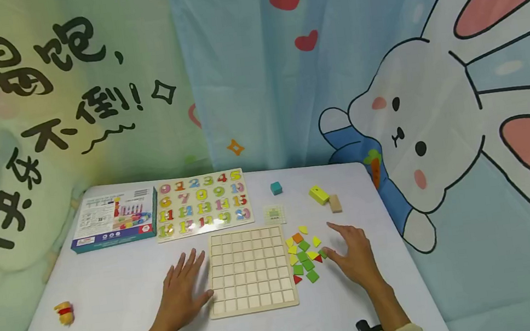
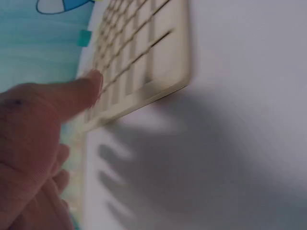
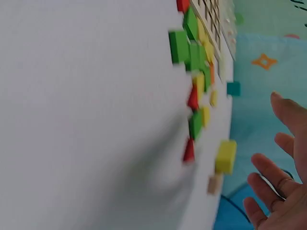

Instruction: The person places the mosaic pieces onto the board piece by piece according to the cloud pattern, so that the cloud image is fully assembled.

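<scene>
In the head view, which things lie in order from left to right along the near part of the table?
Small yellow and red toy → left hand → wooden grid board → pile of coloured tiles → right hand.

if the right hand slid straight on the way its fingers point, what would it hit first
Probably the pile of coloured tiles just ahead of the right hand, with the wooden grid board beyond; how high the hand is remains unclear.

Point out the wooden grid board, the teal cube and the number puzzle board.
wooden grid board point(image 1: 249, 269), head view, on a middle cell of the grid.
teal cube point(image 1: 276, 188), head view, on its front face.
number puzzle board point(image 1: 202, 203), head view, on the middle rows of numbers.
</scene>
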Action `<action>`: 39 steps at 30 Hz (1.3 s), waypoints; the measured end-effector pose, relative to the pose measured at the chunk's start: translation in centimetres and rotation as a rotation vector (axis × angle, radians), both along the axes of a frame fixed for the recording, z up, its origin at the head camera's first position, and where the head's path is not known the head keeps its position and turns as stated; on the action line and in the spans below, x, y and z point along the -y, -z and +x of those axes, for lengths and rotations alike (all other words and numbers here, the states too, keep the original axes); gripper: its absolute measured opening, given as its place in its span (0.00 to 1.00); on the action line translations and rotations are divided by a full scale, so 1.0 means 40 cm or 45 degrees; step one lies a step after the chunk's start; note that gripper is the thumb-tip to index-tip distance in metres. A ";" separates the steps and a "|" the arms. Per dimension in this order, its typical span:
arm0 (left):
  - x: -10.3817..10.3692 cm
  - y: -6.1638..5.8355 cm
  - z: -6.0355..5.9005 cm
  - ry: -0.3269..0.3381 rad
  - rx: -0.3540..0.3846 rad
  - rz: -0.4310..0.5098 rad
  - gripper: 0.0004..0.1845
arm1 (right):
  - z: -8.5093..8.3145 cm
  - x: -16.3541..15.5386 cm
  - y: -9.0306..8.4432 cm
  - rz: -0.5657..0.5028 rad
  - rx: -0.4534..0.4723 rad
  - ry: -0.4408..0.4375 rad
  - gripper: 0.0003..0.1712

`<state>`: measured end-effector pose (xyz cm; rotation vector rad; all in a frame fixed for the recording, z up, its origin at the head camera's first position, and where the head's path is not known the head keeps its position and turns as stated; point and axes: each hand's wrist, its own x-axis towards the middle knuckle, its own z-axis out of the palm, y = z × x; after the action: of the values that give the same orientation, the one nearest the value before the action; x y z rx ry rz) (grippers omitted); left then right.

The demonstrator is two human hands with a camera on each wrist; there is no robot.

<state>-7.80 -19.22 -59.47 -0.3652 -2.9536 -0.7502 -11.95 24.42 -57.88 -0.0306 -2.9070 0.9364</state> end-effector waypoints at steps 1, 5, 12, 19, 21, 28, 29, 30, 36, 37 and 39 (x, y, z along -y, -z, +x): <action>-0.005 0.013 0.005 0.002 0.045 0.032 0.51 | -0.010 0.014 0.009 -0.033 0.003 -0.013 0.39; -0.022 0.049 0.019 -0.006 0.172 0.135 0.49 | -0.056 0.069 0.034 -0.111 0.028 -0.056 0.31; -0.031 0.070 0.027 -0.017 0.207 0.222 0.48 | -0.131 0.148 0.066 0.008 0.125 -0.060 0.21; -0.031 0.079 0.027 -0.007 0.218 0.252 0.49 | -0.167 0.176 0.063 0.079 0.197 0.000 0.09; -0.031 0.080 0.027 -0.015 0.225 0.252 0.49 | -0.172 0.176 0.058 0.083 0.218 -0.002 0.09; -0.031 0.071 0.028 -0.033 0.229 0.235 0.49 | -0.174 0.178 0.044 0.044 0.151 -0.018 0.11; -0.031 0.069 0.028 -0.036 0.229 0.234 0.49 | -0.171 0.184 0.043 0.034 0.132 -0.022 0.10; -0.031 0.067 0.029 -0.039 0.231 0.238 0.49 | -0.167 0.192 0.041 0.014 0.107 -0.037 0.09; -0.033 0.063 0.033 -0.050 0.240 0.264 0.49 | -0.139 0.273 0.036 -0.162 0.033 -0.146 0.06; -0.033 0.063 0.033 -0.049 0.238 0.270 0.49 | -0.137 0.289 0.036 -0.175 0.042 -0.153 0.06; -0.034 0.067 0.030 -0.049 0.232 0.278 0.49 | -0.136 0.321 0.038 -0.186 0.058 -0.165 0.06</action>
<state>-6.59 -17.85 -62.13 -0.2353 -2.9894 -1.1449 -17.40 11.57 -59.40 0.1297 -2.9048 1.1824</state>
